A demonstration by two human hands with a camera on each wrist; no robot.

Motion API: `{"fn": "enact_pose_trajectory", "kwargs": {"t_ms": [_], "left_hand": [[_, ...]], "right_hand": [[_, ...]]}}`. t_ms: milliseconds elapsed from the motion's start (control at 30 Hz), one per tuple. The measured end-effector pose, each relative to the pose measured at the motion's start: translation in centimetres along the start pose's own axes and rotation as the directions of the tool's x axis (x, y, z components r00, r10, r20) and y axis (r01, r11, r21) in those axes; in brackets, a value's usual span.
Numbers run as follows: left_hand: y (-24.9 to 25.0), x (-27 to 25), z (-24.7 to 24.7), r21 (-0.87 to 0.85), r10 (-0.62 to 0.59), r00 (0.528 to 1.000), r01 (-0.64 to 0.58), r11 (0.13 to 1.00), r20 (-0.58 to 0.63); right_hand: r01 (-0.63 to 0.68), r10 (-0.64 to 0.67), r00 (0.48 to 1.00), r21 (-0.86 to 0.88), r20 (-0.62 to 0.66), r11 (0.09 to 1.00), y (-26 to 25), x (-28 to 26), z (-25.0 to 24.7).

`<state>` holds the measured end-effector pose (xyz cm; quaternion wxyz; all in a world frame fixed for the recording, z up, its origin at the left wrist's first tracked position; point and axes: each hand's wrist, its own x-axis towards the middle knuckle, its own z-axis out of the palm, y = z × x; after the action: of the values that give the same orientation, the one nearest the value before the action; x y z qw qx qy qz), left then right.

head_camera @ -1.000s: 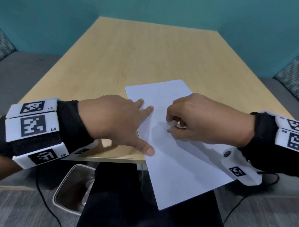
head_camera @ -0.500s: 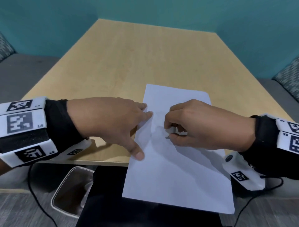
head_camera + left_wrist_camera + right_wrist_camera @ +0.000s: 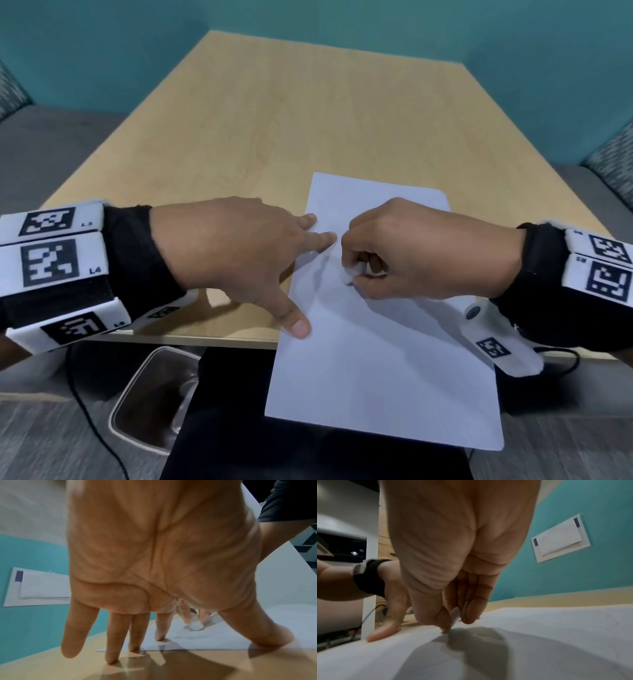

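A white sheet of paper [image 3: 376, 359] lies on the wooden table [image 3: 257, 137], its near end hanging over the front edge. My left hand [image 3: 274, 274] is spread flat at the sheet's left edge; thumb and forefinger press on the paper, while the other fingertips [image 3: 111, 658] rest on the wood. My right hand [image 3: 373, 277] pinches a small white eraser [image 3: 351, 272] between thumb and fingers, with its tip down on the paper. The left wrist view shows the eraser [image 3: 195, 626] beyond my forefinger. In the right wrist view the eraser [image 3: 455, 614] touches the paper [image 3: 539, 635].
A steel bin [image 3: 154, 394] stands on the floor below the table's front edge, left of my dark-trousered lap [image 3: 222, 428]. Cables [image 3: 89, 411] trail on the floor. Grey seats flank the table. A white plaque [image 3: 559, 539] hangs on the teal wall.
The sheet has swung from a slant to nearly square with the table, its near end moving left. Both hands stay on it, and the right still holds the eraser.
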<state>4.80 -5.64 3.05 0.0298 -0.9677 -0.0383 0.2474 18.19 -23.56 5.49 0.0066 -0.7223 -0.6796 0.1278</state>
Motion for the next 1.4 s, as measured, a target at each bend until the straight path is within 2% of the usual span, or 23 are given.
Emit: {"fn": "enact_pose_trajectory", "kwargs": {"t_ms": [100,233,400,533,733,900,1033,1233,1400], "left_hand": [[0.1,0.0,-0.1,0.021,-0.027,0.999,0.027,0.999,0.02],[0.4,-0.1,-0.3,0.034,-0.049,0.998,0.047,0.998,0.048],[0.3,-0.1,-0.1,0.011,-0.035,0.999,0.034,0.999,0.036],[0.2,-0.1,-0.1,-0.009,-0.035,0.998,0.036,0.999,0.051],[0.6,-0.6,-0.7,-0.031,-0.07,0.995,0.072,0.997,0.066],[1.1,-0.8,-1.1,-0.021,-0.08,0.993,0.082,0.996,0.09],[1.1,-0.8,-1.1,-0.021,-0.087,0.992,0.089,0.996,0.089],[0.8,-0.8,-0.8,-0.039,-0.078,0.994,0.081,0.996,0.079],[1.1,-0.9,-1.1,-0.041,-0.103,0.99,0.108,0.993,0.091]], "right_hand": [[0.008,-0.009,1.0,-0.032,-0.024,0.999,-0.1,-0.4,0.4],[0.063,-0.06,0.994,-0.033,0.09,0.997,-1.1,-1.4,0.4],[-0.019,0.017,1.0,-0.093,-0.023,0.995,-1.0,-0.9,0.6],[0.024,-0.018,0.998,-0.102,0.063,0.994,-2.4,-1.3,0.7],[-0.067,0.069,0.998,-0.165,0.009,0.984,-2.0,-0.4,0.1],[-0.018,0.041,0.994,-0.218,0.1,0.976,-3.0,-1.1,0.4],[-0.095,0.1,0.995,-0.167,0.025,0.981,-1.8,-1.1,0.0],[0.024,-0.01,0.994,-0.135,0.105,0.991,-3.0,-2.1,0.4],[-0.047,0.045,0.999,-0.126,-0.021,0.991,-0.9,0.0,0.0]]}}
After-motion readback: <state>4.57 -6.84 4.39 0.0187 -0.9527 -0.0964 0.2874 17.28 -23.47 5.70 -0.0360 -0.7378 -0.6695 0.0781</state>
